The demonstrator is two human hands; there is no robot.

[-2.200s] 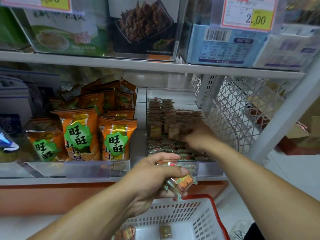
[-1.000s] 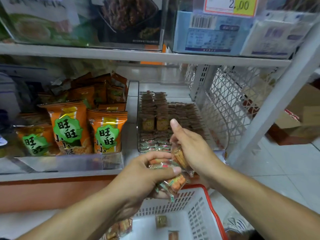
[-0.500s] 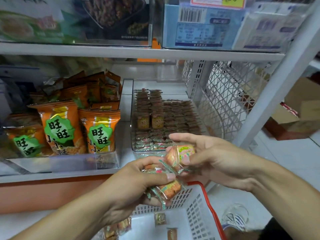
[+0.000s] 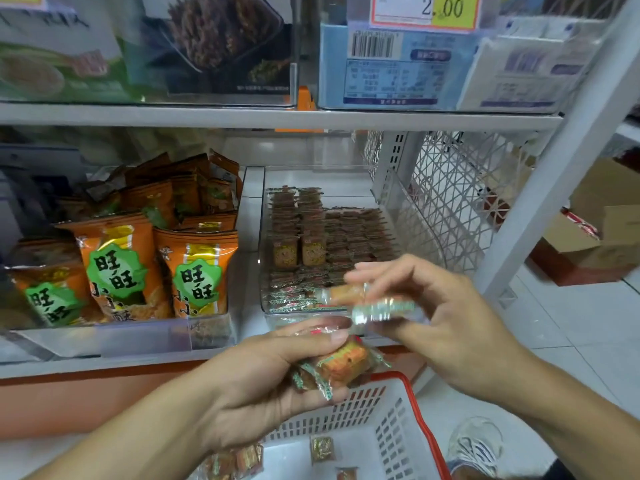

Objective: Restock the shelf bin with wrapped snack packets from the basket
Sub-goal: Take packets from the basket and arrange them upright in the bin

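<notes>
While your right hand [image 4: 446, 320] pinches one packet [image 4: 367, 303] and your left hand [image 4: 263, 372] grasps the spare packets [image 4: 343, 367], stand it upright against the bin's [image 4: 391, 199] front row.

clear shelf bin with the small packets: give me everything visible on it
The clear shelf bin is a transparent plastic tray, as it looks, sitting on the lower shelf right of the orange snack bags. It holds neat rows of small wrapped snack packets, with two standing stacks at back left and looser packets at the front. The right hand covers its front right corner; whether it touches is unclear.
</notes>
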